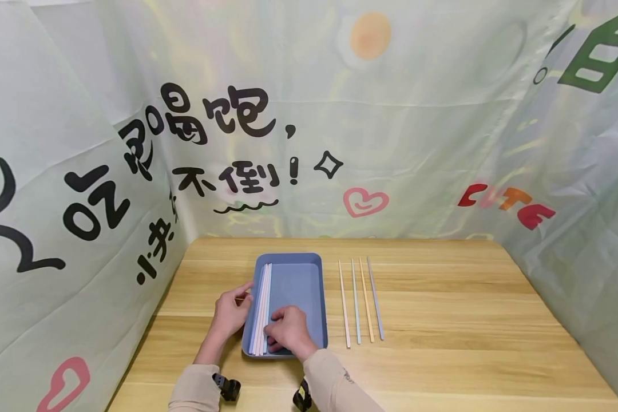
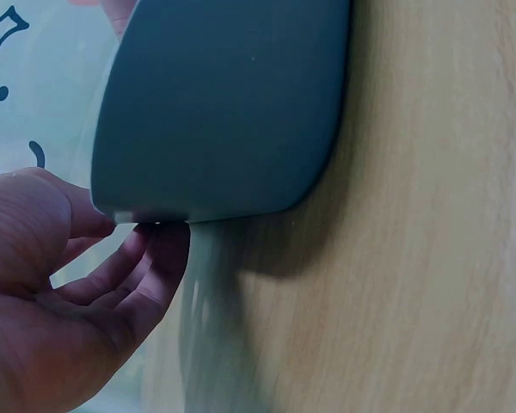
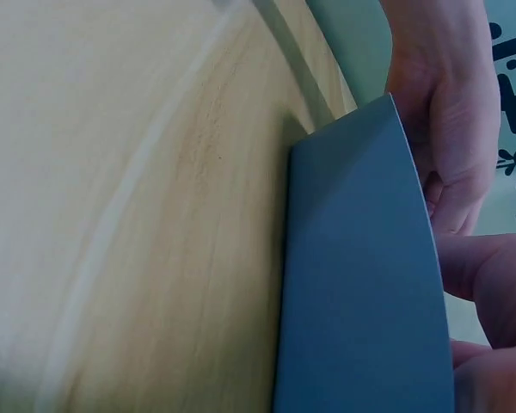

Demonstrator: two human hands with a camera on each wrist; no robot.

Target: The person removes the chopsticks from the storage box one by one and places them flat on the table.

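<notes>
A blue-grey rectangular tray (image 1: 298, 286) stands on the wooden table. Several pale chopsticks (image 1: 260, 303) lie lengthwise along its left side, lilac, pink and light blue among them. My left hand (image 1: 230, 312) holds the tray's left side, with the thumb and fingers at the rim in the left wrist view. Inside the tray, my right hand (image 1: 290, 329) has its fingers curled, the tips at the lower part of the light blue chopstick (image 1: 268, 286) on the right of the bundle. In the right wrist view the tray wall (image 3: 361, 258) hides the fingertips.
To the right of the tray, a pink chopstick (image 1: 344, 309), a light blue one (image 1: 356, 303), a yellow one (image 1: 367, 303) and a purple one (image 1: 375, 303) lie apart, roughly parallel, on the table (image 1: 458, 309). Printed cloth (image 1: 422, 143) hangs around the back and sides.
</notes>
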